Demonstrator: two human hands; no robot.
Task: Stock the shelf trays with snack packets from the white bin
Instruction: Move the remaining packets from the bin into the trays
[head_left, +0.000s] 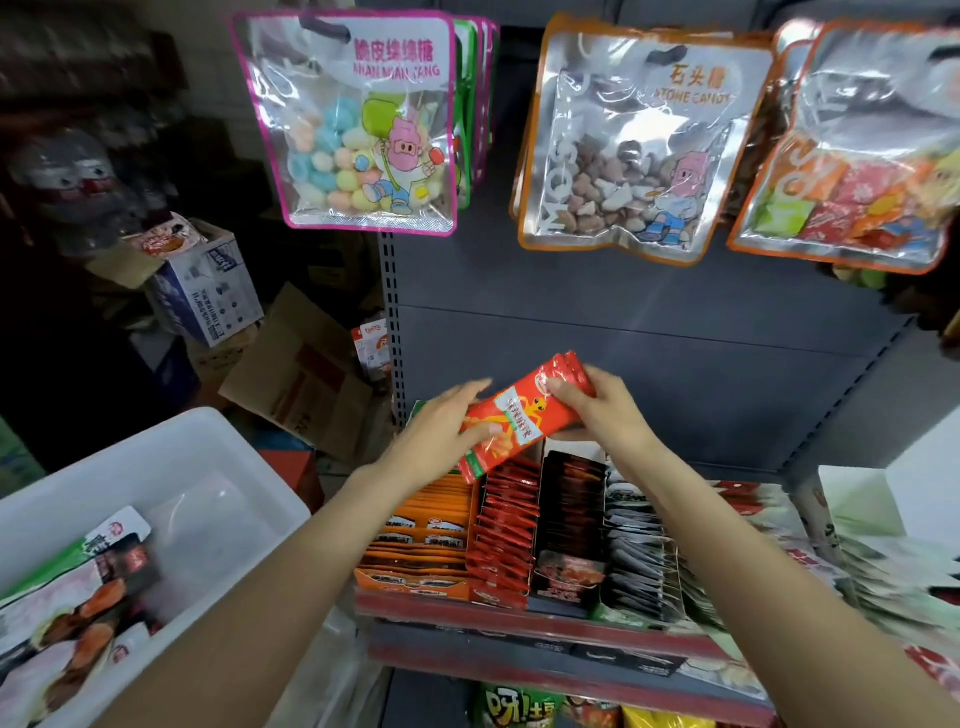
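Hands hold a small stack of red snack packets (524, 415) above the back of the shelf trays (498, 540). Left hand (441, 431) clamps the stack's lower end, thumb on its face; right hand (597, 402) pinches the upper end. Below, orange, red, black and white packets stand in rows. More packets (78, 597) lie in the white bin (171, 457) at the lower left.

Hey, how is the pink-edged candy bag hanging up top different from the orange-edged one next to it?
The pink-edged bag holds round pastel sweets in blue, yellow and peach; the orange-edged bag holds brown and white pebble-like pieces. The pink-edged bag's lettering is pink, the orange-edged bag's is orange and reads STONE CANDY. The pink-edged bag hangs left of the orange-edged bag. Both are clear-fronted, hang from hooks and show the same pink-haired cartoon figure.
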